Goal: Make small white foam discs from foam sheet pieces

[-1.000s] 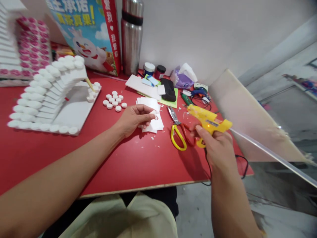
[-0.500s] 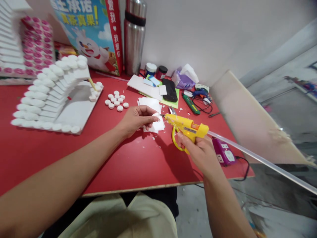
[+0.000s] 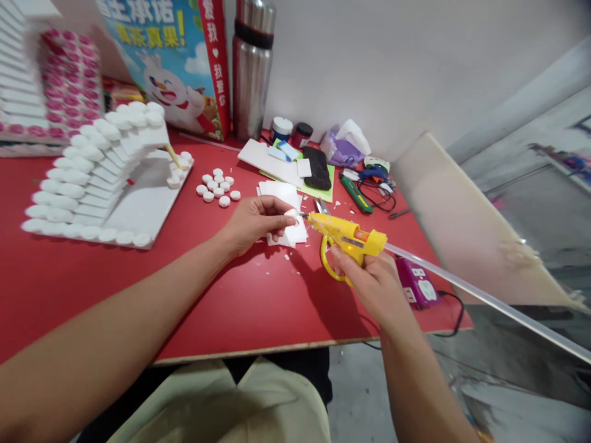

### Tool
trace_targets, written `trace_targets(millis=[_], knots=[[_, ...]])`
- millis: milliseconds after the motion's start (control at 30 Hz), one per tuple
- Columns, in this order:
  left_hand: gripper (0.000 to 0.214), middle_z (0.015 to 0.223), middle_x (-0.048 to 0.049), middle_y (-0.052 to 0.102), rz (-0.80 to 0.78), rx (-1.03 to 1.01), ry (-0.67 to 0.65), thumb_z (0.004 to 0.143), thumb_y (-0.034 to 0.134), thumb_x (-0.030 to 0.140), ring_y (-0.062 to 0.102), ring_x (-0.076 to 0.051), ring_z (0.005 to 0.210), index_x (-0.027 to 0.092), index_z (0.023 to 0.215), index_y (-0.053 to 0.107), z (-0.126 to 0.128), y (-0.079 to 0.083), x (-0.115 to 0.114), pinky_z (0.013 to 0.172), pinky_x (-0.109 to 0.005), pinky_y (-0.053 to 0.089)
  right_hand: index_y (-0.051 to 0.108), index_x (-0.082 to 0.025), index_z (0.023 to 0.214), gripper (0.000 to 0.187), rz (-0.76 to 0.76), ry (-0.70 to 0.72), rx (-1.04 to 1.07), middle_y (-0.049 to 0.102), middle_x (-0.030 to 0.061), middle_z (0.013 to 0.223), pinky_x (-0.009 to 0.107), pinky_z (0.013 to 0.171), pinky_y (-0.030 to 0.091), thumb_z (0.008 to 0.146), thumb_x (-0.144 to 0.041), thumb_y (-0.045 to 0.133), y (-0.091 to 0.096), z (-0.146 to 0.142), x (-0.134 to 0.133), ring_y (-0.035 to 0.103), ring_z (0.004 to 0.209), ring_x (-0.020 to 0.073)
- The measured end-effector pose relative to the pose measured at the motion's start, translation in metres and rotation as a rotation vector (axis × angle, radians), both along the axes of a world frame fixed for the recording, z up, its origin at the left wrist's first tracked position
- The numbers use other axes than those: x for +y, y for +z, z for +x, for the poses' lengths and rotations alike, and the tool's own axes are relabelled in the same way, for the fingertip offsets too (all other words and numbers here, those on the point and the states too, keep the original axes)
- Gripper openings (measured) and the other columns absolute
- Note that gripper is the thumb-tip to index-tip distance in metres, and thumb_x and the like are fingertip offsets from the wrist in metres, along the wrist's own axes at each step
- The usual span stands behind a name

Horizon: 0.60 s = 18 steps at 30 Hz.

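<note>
My left hand (image 3: 252, 223) is curled over a stack of white foam pieces (image 3: 282, 212) on the red table (image 3: 207, 289), pinching a small white foam piece (image 3: 290, 214) between thumb and fingers. My right hand (image 3: 373, 284) grips a yellow glue gun (image 3: 345, 235) with a long clear glue stick (image 3: 480, 299) trailing out of its back. The gun's nozzle points left and sits right at the pinched piece. Yellow-handled scissors (image 3: 329, 261) lie on the table under the gun, mostly hidden by it.
A white foam model covered in white caps (image 3: 99, 175) stands at the left. Several loose white caps (image 3: 216, 186) lie mid-table. At the back are a steel flask (image 3: 252, 67), a colourful box (image 3: 166, 58), small paint jars (image 3: 279, 128), a black case (image 3: 317, 167), and a purple power strip (image 3: 415, 284) at the right edge.
My right hand swung the glue gun left and down from above the scissors until its nozzle reached the piece in my left hand. In the last half second little moved.
</note>
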<state>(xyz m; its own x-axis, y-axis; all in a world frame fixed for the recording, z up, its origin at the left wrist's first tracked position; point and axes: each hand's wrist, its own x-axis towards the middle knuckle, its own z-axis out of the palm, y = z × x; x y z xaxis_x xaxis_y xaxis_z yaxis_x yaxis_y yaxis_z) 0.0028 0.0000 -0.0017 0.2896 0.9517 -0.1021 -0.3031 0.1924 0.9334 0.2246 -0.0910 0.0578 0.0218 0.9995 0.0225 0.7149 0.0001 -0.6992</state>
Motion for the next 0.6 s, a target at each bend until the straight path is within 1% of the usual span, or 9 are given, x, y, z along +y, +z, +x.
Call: trace_targets(millis=[200, 333, 500, 600], knots=[[0.029, 0.056, 0.0006, 0.065, 0.006, -0.001, -0.003, 0.064, 0.094, 0.027, 0.056, -0.009, 0.047, 0.015, 0.082, 0.075, 0.0001, 0.0003, 0.0009, 0.047, -0.022, 0.045, 0.06, -0.02, 0.065, 0.042, 0.022, 0.021, -0.002, 0.065, 0.0027, 0.068, 0.029, 0.061, 0.043, 0.096, -0.048, 0.061, 0.0002, -0.0029, 0.0002, 0.058, 0.066, 0.0178], [0.028, 0.055, 0.0008, 0.064, 0.003, -0.003, 0.0, 0.064, 0.094, 0.027, 0.056, -0.009, 0.046, 0.015, 0.08, 0.074, 0.0004, 0.001, 0.0003, 0.047, -0.022, 0.044, 0.06, -0.02, 0.065, 0.041, 0.037, -0.005, 0.004, 0.066, 0.0029, 0.069, 0.029, 0.06, 0.043, 0.094, -0.048, 0.063, 0.0002, -0.0028, 0.0009, 0.059, 0.067, 0.0183], [0.03, 0.055, 0.0012, 0.063, -0.013, -0.011, 0.001, 0.063, 0.095, 0.028, 0.055, -0.009, 0.047, 0.015, 0.08, 0.074, 0.0008, 0.0005, 0.0009, 0.047, -0.022, 0.044, 0.065, -0.02, 0.068, 0.038, 0.047, -0.002, 0.021, 0.07, 0.0036, 0.073, 0.03, 0.064, 0.045, 0.096, -0.046, 0.064, -0.0012, 0.0023, 0.0003, 0.064, 0.072, 0.021], [0.035, 0.061, -0.0003, 0.068, -0.035, -0.055, 0.013, 0.06, 0.097, 0.029, 0.057, -0.009, 0.049, 0.014, 0.083, 0.074, 0.0004, -0.0012, 0.0024, 0.047, -0.021, 0.044, 0.066, -0.02, 0.069, 0.037, 0.057, 0.009, 0.018, 0.071, 0.0037, 0.073, 0.031, 0.066, 0.047, 0.096, -0.045, 0.062, -0.0011, 0.0045, -0.0016, 0.065, 0.072, 0.0214]])
